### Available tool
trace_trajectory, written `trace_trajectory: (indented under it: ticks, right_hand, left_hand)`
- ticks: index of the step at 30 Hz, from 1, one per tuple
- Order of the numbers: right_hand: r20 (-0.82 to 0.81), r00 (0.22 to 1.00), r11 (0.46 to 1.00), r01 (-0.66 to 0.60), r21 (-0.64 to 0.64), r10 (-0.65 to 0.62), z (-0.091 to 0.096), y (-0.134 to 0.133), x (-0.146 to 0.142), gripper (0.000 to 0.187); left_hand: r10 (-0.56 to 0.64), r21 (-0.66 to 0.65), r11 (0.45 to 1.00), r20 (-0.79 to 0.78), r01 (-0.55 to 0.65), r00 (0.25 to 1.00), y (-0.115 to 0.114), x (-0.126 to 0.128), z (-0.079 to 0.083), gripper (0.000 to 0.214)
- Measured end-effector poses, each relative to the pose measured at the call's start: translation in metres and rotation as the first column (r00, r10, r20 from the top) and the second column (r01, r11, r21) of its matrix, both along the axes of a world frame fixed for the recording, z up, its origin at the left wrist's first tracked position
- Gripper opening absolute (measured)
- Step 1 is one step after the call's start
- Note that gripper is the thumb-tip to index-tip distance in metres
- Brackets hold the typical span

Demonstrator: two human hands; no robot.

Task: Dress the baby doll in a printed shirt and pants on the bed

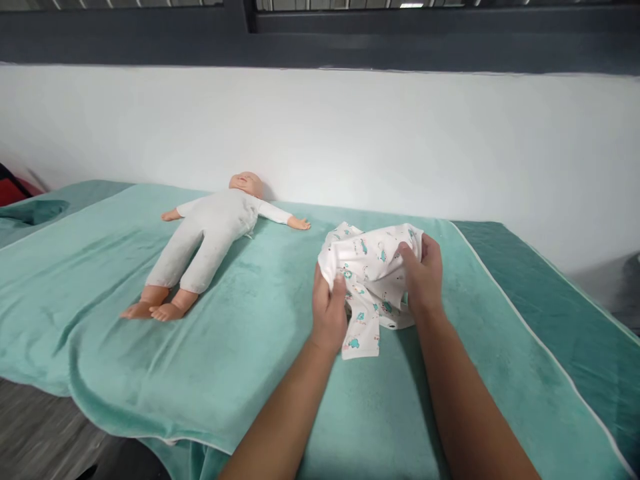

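Both my hands hold a small white baby garment (373,263) printed with little teal animals, bunched up between them, one sleeve or leg dangling toward me. My left hand (330,310) grips its left side, thumb on top of the cloth. At the garment's right edge, my right hand (424,273) pinches the fabric between thumb and fingers. Folds hide some of my fingertips and the garment's full shape. To the left, a baby doll (215,217) with a white cloth body lies on its back, arms spread, apart from my hands.
A light teal blanket (240,373) covers the surface, with a darker green cloth (555,300) under it at the right. Behind runs a white wall (350,140) below a dark frame (400,40). A red and black item (13,190) sits at the far left, and grey floor (40,427) shows lower left.
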State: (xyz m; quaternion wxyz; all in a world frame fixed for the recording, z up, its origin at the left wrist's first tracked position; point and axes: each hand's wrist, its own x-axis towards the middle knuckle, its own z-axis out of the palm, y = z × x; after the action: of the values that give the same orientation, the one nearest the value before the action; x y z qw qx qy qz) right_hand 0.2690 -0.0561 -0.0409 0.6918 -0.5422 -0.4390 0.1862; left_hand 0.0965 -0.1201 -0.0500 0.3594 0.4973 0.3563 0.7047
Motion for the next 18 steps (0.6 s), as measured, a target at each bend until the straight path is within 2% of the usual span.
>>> trace_trajectory:
  ticks: [2, 3, 5, 7, 9, 10, 12, 14, 15, 18]
  right_hand:
    - [0.258, 0.965, 0.998, 0.040, 0.048, -0.051, 0.003, -0.005, -0.005, 0.038]
    - [0.336, 0.940, 0.997, 0.029, 0.073, -0.052, 0.005, -0.008, -0.007, 0.032]
    - [0.370, 0.928, 0.994, -0.070, 0.087, 0.033, 0.009, -0.014, -0.013, 0.024]
    - [0.270, 0.933, 0.966, -0.257, 0.037, 0.238, 0.010, -0.017, -0.018, 0.025]
    - [0.104, 0.913, 0.918, -0.396, -0.001, 0.394, 0.006, -0.016, -0.022, 0.028]
    - [0.027, 0.913, 0.913, -0.408, -0.016, 0.408, 0.002, -0.013, -0.021, 0.029]
    - [-0.054, 0.937, 0.935, -0.347, -0.077, 0.344, -0.007, -0.005, -0.018, 0.026]
    - [-0.030, 0.964, 0.951, -0.264, -0.164, 0.263, -0.014, 0.002, -0.013, 0.029]
    - [0.005, 0.971, 0.954, -0.234, -0.188, 0.239, -0.016, 0.004, -0.012, 0.031]
    - [0.142, 0.959, 0.961, -0.224, -0.165, 0.247, -0.015, 0.002, -0.017, 0.037]
  left_hand:
    - [0.051, 0.195, 0.981, -0.265, 0.002, 0.963, -0.002, -0.001, 0.000, 0.045]
    - [0.096, 0.281, 0.960, -0.367, 0.012, 0.925, -0.002, -0.001, -0.001, 0.046]
    - [0.208, 0.404, 0.915, -0.477, 0.003, 0.854, -0.003, 0.000, -0.004, 0.050]
    - [0.285, 0.453, 0.891, -0.490, -0.039, 0.824, -0.003, 0.000, -0.008, 0.052]
    - [0.266, 0.394, 0.915, -0.433, -0.084, 0.861, -0.003, -0.001, -0.011, 0.051]
    - [0.220, 0.319, 0.943, -0.391, -0.092, 0.894, -0.003, -0.001, -0.010, 0.049]
    - [0.120, 0.124, 0.988, -0.252, -0.091, 0.960, -0.002, -0.004, -0.002, 0.048]
    - [0.069, -0.032, 0.997, -0.060, -0.072, 0.996, 0.000, -0.010, 0.018, 0.051]
    - [0.063, -0.066, 0.996, 0.044, -0.060, 0.997, 0.001, -0.014, 0.032, 0.052]
    - [0.014, 0.001, 1.000, 0.260, -0.015, 0.966, 0.002, -0.030, 0.077, 0.051]
